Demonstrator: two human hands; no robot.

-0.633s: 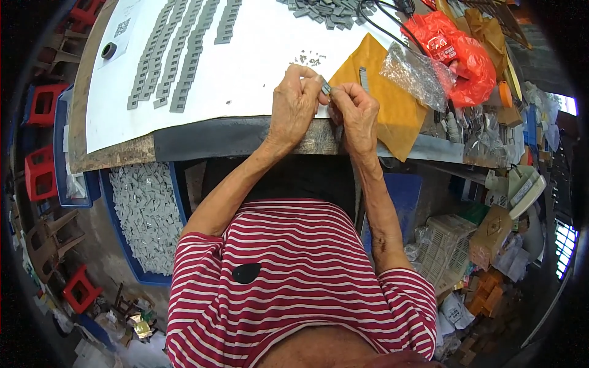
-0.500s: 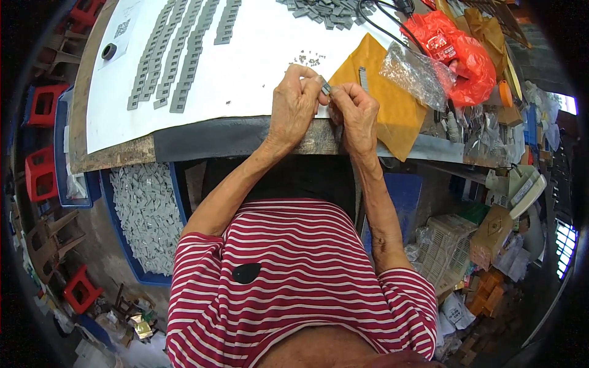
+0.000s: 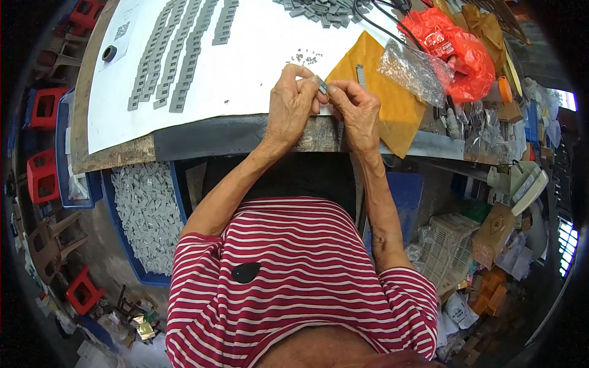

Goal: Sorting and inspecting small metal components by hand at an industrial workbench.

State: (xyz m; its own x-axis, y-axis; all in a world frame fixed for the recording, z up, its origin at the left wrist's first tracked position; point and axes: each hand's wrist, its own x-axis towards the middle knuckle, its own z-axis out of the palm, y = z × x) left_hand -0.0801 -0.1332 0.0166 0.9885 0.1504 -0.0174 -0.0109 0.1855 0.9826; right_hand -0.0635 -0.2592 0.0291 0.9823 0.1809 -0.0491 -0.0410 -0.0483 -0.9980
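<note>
Over the table's front edge, my left hand (image 3: 288, 109) is closed, pinching a small grey rectangular plastic piece (image 3: 322, 86) between thumb and fingers. My right hand (image 3: 358, 115) meets it from the right, thumb and forefinger pressed together at the piece's end; whatever they grip is too small to make out. Beyond my hands, tiny metal bits (image 3: 305, 57) lie scattered on white paper (image 3: 245, 80). Overlapping rows of similar grey pieces (image 3: 184, 67) run along the left, and a loose pile of them (image 3: 325, 11) is at the back.
Right of my hands lie a yellow padded envelope (image 3: 392, 116) with a grey strip (image 3: 361, 75) on it, bubble wrap (image 3: 411, 70) and a red plastic bag (image 3: 454, 55). A black ring (image 3: 109, 53) sits at far left. Below the table, a blue bin (image 3: 132, 254) holds many grey pieces.
My fingers have shifted slightly around the grey piece, which stays in my left hand. The whole view has moved a little; the things on the table lie as before.
</note>
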